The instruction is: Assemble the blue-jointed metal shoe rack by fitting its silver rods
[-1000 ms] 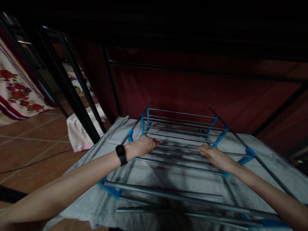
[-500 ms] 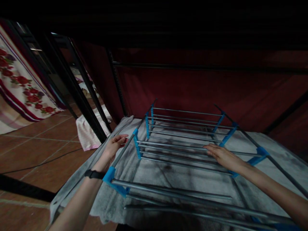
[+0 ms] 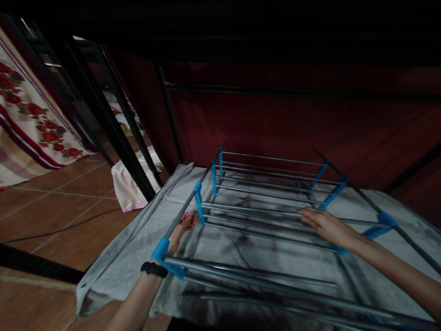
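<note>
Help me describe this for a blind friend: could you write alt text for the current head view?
A person's right hand touches a metal rod of a rack with blue connectors on a grey cloth, while the left hand reaches under the rack's side tube, close to one connector. Dark red fabric hangs behind.

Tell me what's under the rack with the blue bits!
Under the rack lies a gray cloth, showing through the gaps. What the cloth itself covers is hidden, so I can't tell.
</note>
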Available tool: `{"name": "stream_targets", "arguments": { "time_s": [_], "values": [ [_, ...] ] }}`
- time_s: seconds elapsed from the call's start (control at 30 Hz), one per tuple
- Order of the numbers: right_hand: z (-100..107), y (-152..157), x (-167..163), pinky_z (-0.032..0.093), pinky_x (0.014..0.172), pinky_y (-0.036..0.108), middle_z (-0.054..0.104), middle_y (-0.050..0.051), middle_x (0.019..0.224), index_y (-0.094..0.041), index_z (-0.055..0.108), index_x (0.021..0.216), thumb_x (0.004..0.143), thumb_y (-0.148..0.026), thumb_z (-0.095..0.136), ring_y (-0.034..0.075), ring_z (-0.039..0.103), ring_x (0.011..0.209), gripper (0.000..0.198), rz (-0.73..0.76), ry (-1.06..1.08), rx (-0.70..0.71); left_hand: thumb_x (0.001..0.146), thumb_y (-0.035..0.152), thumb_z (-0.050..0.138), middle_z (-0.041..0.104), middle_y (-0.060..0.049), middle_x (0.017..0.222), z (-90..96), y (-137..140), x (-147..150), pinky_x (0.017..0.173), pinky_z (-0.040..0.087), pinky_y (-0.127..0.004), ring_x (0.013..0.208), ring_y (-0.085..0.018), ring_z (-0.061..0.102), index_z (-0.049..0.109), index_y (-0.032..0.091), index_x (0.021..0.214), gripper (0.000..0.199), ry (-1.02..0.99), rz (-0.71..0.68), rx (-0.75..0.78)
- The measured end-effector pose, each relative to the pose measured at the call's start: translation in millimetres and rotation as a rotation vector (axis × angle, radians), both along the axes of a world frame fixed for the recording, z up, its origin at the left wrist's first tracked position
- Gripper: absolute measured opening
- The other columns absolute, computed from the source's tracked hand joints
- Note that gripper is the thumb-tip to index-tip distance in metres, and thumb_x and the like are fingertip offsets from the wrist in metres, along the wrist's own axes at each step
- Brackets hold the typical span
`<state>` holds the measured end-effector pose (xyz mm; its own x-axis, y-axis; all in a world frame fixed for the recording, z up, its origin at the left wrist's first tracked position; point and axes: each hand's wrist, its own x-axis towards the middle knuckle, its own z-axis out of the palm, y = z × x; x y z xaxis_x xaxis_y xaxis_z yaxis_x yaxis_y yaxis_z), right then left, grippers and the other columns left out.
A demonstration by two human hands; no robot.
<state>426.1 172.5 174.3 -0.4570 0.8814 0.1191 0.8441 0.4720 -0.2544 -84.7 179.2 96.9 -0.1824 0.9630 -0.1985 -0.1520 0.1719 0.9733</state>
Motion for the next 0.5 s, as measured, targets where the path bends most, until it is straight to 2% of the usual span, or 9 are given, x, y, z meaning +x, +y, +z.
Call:
{"name": "stream_targets", "arguments": {
  "time_s": [0.17,0.37,0.5],
  "values": [
    [2,2,1,0.056,0.097,0.043,0.068,0.013,0.125,-0.021,0.067,0.126,0.103,-0.041,0.032,0.027,0.068,0.112,0.047,-0.003,-0.015,0.0,0.071,0.039,0.081,0.073,-0.007,0.091,9.2,3,1,0.075,0.052,-0.028,0.083,-0.019,0.067,0.07,0.016,0.102,0.04,-0.003,0.011,0.08],
    [-5,-1,-1,0.055,0.1,0.044,0.069,0.013,0.125,-0.02,0.069,0.124,0.102,-0.044,0.032,0.028,0.067,0.114,0.049,0.001,-0.03,-0.037,0.074,0.041,0.078,0.072,-0.007,0.101,15.3,8,8,0.076,0.052,-0.029,0.092,-0.021,0.067,0.068,0.017,0.112,0.046,0.044,0.008,0.166],
    [-7,-4,6,0.055,0.101,0.043,0.069,0.011,0.127,-0.022,0.068,0.125,0.102,-0.048,0.033,0.027,0.067,0.115,0.049,-0.013,0.007,-0.002,0.071,0.038,0.079,0.072,-0.01,0.109,17.1,14,14,0.084,0.052,-0.034,0.1,-0.025,0.065,0.069,0.017,0.115,0.05,0.104,-0.022,0.211]
  ]
}}
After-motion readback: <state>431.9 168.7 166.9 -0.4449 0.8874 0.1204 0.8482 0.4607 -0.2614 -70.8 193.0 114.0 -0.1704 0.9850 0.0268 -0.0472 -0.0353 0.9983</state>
